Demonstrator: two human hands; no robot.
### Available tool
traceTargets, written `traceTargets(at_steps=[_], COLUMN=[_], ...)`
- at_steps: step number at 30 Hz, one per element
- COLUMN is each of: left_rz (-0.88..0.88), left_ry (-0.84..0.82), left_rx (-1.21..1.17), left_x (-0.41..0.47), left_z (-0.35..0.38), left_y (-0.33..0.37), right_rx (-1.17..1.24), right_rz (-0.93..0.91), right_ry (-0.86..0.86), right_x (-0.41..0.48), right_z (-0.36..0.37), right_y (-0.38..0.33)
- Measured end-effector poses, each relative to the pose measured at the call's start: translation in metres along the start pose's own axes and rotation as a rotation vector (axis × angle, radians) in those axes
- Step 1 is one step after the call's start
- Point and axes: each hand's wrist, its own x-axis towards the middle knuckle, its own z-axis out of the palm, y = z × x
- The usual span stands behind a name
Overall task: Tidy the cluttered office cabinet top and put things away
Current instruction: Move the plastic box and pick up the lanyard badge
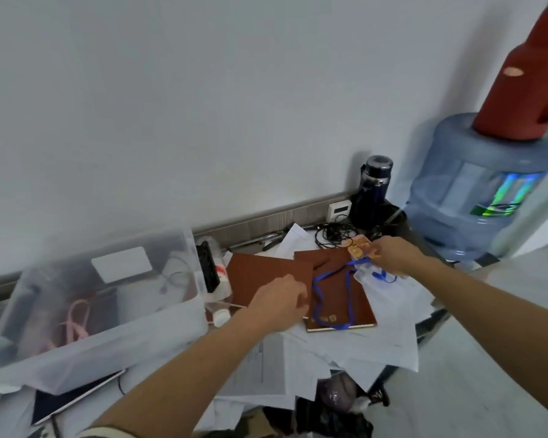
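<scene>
From the head view, the right hand (393, 256) pinches a small orange card (363, 248), lifted just behind the brown notebooks (298, 279). A blue lanyard (332, 295) trails from it across the nearer notebook. The left hand (280, 300) rests curled on the left notebook's corner, holding nothing that I can see. To do this well, I'd gather the lanyard into the right hand before moving, so it doesn't drag the loose papers (361, 346) under the notebooks, then drop it into the clear bin (108, 336) left of them.

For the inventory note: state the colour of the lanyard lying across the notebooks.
Blue. The lanyard loops across the brown notebooks, clearest in the head view.
</scene>
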Motion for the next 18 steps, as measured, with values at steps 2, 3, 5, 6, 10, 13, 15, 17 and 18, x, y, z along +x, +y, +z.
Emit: traceTargets(at_steps=[2, 3, 5, 6, 10, 13, 15, 17, 18], left_rz=[-0.036, -0.058, -0.074, -0.075, -0.114, -0.137, -0.179, -0.319, -0.403], left_ry=[-0.056, -0.065, -0.062, -0.064, -0.051, 0.060, 0.115, 0.238, 0.291], left_rx=[0.015, 0.029, 0.114, 0.173, 0.314, 0.278, 0.132, -0.221, -0.477], left_x=[0.012, 0.016, 0.023, 0.027, 0.034, 0.038, 0.042, 0.047, 0.050], left_z=[0.025, 0.035, 0.052, 0.060, 0.072, 0.073, 0.073, 0.065, 0.055], left_y=[0.012, 0.017, 0.025, 0.033, 0.048, 0.049, 0.043, 0.040, 0.041], right_rx=[-0.019, -0.015, 0.065, 0.099, -0.024, -0.013, -0.014, -0.054, -0.052], right_rz=[-0.029, -0.052, -0.083, -0.078, -0.080, -0.095, -0.063, -0.079, -0.115], right_ry=[0.011, 0.007, -0.040, -0.095, -0.114, 0.064, 0.166, 0.297, 0.319], right_x=[0.001, 0.004, 0.008, 0.009, 0.019, 0.027, 0.029, 0.024, 0.021], right_z=[0.005, 0.009, 0.019, 0.023, 0.043, 0.042, 0.040, 0.038, 0.039], right_y=[0.014, 0.020, 0.031, 0.038, 0.050, 0.057, 0.062, 0.064, 0.064])
